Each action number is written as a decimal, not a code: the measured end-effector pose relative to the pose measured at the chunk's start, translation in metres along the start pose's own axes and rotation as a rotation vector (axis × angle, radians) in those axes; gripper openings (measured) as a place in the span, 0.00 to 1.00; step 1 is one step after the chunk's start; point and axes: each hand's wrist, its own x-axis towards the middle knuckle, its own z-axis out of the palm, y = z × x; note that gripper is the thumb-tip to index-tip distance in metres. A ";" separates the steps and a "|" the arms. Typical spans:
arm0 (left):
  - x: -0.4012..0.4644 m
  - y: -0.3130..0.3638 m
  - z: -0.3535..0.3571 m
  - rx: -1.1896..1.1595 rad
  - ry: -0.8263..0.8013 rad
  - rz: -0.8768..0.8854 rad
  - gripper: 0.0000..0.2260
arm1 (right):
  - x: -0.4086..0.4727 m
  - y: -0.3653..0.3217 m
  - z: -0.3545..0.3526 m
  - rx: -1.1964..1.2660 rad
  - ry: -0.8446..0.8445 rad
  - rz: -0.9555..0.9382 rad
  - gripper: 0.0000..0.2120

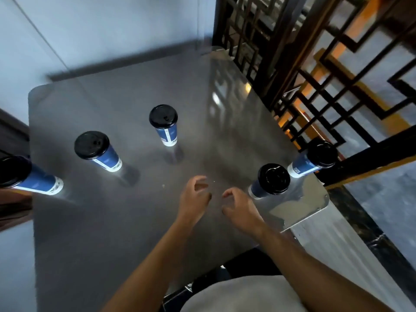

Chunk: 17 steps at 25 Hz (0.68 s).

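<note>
Grey glossy table (126, 221) with rounded corners, set against a pale bluish wall (101, 30) — dark skirting (126, 61) along its foot. Just beside the table on the right, a dark wooden lattice screen (315, 64), orange-lit beams behind. Bright glints and the lattice pattern mirrored on the tabletop near the screen. Lower right, grey marbled floor (387, 210) with a black border strip.

Grey table (112, 233) w/ 5 upright black-lidded blue cups (166, 131)
</note>
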 end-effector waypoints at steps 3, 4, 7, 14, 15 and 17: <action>-0.017 0.003 0.038 0.039 -0.111 0.103 0.32 | -0.034 0.057 -0.030 0.037 0.066 0.142 0.12; -0.022 0.006 0.049 0.060 -0.133 0.152 0.36 | -0.039 0.074 -0.042 0.058 0.114 0.188 0.13; -0.031 0.022 0.072 0.131 -0.238 0.278 0.42 | -0.032 0.112 -0.076 0.180 0.251 0.218 0.25; -0.023 0.053 0.130 0.310 -0.140 0.328 0.45 | 0.030 0.126 -0.136 0.166 0.038 -0.279 0.55; -0.023 0.053 0.136 0.315 -0.078 0.338 0.44 | 0.035 0.122 -0.139 0.142 0.002 -0.365 0.53; -0.029 0.051 0.145 0.284 0.029 0.289 0.42 | 0.040 0.119 -0.140 0.144 -0.077 -0.479 0.46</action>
